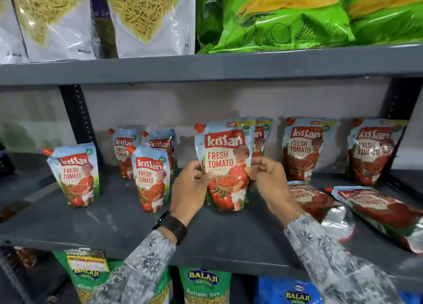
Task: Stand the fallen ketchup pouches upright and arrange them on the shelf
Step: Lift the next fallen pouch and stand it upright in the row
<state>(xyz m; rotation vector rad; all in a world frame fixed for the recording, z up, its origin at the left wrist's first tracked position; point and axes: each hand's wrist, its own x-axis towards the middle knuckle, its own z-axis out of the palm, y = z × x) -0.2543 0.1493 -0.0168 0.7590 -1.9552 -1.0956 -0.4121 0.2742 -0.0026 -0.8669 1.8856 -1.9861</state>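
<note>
An upright ketchup pouch [225, 164] stands mid-shelf, gripped on both sides by my left hand [191, 188] and my right hand [271, 180]. More pouches stand upright: one at far left [74, 173], one in front centre-left [151, 178], two behind it [124, 151], one behind the held pouch [263, 136], and two at the right [302, 148] [372, 150]. Two pouches lie flat on the right: one [313, 199] partly behind my right wrist, another [384, 214] near the shelf's right end.
The grey metal shelf [114, 219] has a black upright post [77, 116] at back left. Above hang noodle snack bags [146, 17] and green bags [286, 17]. Snack packets [203, 285] fill the shelf below.
</note>
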